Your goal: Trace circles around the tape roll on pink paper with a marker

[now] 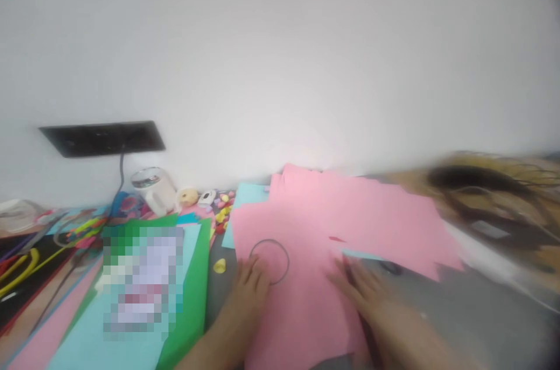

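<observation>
The sheet (306,311) lies on the table (468,306), with the ring (289,262) on its left half. The stack (363,206) lies behind, extending right. The papers (192,300) lie left; behind them, the mug (160,192) stands before the wall (306,66).

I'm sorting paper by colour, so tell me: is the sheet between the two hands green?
No, the sheet between the left hand and right hand is pink.

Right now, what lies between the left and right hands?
In the head view, pink paper stretches between the left hand and right hand, with a thin dark circle nearer the left.
</observation>
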`<state>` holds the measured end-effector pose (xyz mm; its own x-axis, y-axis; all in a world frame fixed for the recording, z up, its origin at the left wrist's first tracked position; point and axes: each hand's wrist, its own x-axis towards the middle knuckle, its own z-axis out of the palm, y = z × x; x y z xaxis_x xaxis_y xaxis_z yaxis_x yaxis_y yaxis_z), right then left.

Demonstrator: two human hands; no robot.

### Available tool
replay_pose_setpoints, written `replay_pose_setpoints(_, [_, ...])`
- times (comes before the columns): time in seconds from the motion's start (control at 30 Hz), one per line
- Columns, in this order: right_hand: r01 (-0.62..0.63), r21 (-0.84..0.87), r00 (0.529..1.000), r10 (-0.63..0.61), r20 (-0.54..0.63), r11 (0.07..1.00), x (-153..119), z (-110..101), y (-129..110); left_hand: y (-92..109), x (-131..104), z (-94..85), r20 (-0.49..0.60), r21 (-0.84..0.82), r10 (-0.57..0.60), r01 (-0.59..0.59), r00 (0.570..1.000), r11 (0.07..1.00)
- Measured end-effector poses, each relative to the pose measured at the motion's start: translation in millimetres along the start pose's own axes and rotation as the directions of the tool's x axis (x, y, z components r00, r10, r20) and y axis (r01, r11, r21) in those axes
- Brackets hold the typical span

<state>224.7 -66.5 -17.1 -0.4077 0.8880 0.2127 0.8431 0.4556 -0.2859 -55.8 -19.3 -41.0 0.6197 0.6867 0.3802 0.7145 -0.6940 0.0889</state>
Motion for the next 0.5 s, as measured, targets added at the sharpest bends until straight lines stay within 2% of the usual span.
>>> replay_pose_setpoints(0.1, [-0.043,0.027,0.999,0.043,-0.016,0.999,-13.0,14.2,9.5,6.2,-4.5,6.1,0.034,0.035,-0.126,0.124,0.992,0.992])
replay_pose_setpoints(0.2, [-0.070,0.051,0.997,0.072,-0.036,0.996,-21.7,10.1,0.8,11.9,-5.8,7.3,0.006,-0.020,-0.183,0.183,0.983,0.983])
replay_pose_setpoints(0.37, [-0.091,0.076,0.992,0.097,-0.076,0.993,-30.6,3.8,-13.5,22.7,-0.1,-4.0,-0.134,-0.126,-0.177,0.160,0.975,0.979])
replay_pose_setpoints(0.5, [-0.131,0.080,0.984,0.139,-0.110,0.988,-35.6,8.3,-4.7,32.9,4.2,-12.1,-0.164,-0.154,-0.162,0.137,0.973,0.979])
